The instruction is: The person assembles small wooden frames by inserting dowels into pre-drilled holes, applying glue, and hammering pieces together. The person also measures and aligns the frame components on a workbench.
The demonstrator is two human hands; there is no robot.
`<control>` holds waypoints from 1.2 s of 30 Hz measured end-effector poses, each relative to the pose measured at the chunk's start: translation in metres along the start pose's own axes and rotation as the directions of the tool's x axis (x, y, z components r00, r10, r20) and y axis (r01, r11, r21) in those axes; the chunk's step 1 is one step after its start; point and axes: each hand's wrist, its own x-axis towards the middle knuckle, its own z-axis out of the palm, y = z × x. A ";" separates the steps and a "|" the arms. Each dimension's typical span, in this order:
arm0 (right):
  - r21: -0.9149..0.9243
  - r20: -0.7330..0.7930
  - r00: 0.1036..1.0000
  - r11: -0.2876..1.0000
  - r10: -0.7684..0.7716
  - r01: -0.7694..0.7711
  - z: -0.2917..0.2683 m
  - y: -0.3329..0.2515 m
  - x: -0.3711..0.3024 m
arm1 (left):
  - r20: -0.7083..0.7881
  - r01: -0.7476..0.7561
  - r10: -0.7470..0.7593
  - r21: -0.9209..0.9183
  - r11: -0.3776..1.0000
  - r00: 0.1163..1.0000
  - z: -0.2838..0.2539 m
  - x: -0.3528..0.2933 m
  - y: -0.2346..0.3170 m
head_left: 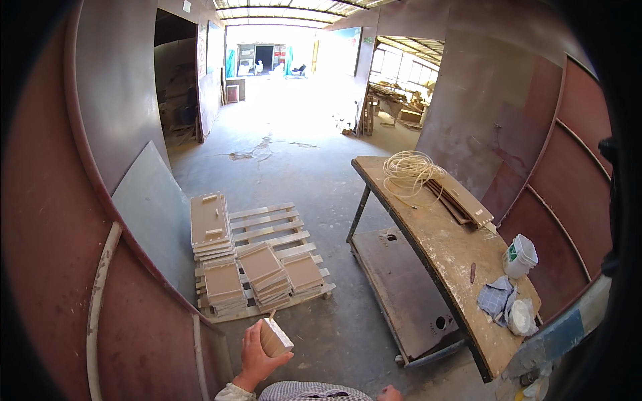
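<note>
My left hand, low in the picture, is closed round a brown block-like wooden piece with a whitish edge facing right. The thumb lies along its near side; its far part is partly hidden by the fingers. Only a small part of my right hand shows at the lower edge, beside my checked clothing, and its fingers are too cut off to read. Ahead of my left hand, several stacks of brown panels rest on a slatted wooden pallet. Small strips lie on the tallest stack.
A long workbench runs along my right, with a lower shelf. On it are a coil of pale cable, flat boards, a white bucket and a cloth. A grey sheet leans on the left wall.
</note>
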 end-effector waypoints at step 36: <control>-0.936 -0.343 -0.727 0.149 -0.595 0.320 -0.504 -0.557 -0.115 | -0.135 0.181 -0.175 0.034 0.983 0.975 -0.048 -0.025 -0.006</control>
